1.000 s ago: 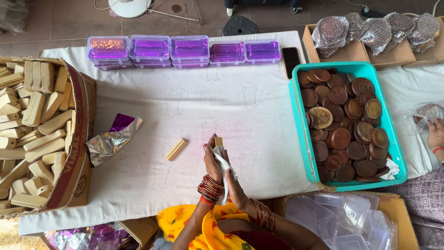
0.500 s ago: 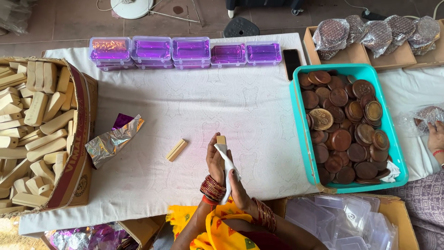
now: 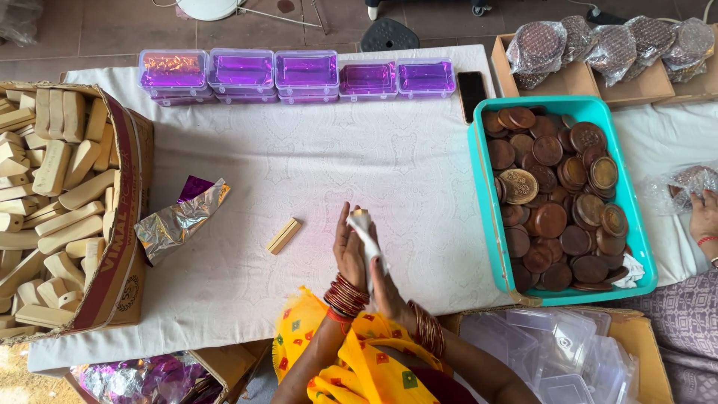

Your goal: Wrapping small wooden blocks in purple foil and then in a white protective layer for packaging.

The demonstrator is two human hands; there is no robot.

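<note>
My left hand (image 3: 347, 251) and my right hand (image 3: 385, 288) are pressed together, palm to palm, over the white cloth. Between them I hold a small pale wooden block (image 3: 361, 215), whose tip pokes out above the fingers, and a white cloth rag (image 3: 369, 243) wrapped along it. A second wooden block (image 3: 283, 236) lies flat on the tablecloth (image 3: 299, 157), a little to the left of my hands. A crumpled piece of silver and purple foil (image 3: 178, 218) lies further left.
A cardboard box (image 3: 127, 224) full of wooden blocks stands at the left. A teal tray (image 3: 482, 209) of brown round discs sits at the right. Purple-lined clear boxes (image 3: 243, 71) line the far edge beside a phone (image 3: 471, 88). Another person's hand (image 3: 704, 213) is at far right.
My hands have slid slightly against each other along the block, with the rag shifting upward over its tip. The view moved a little; nothing else on the table changed.
</note>
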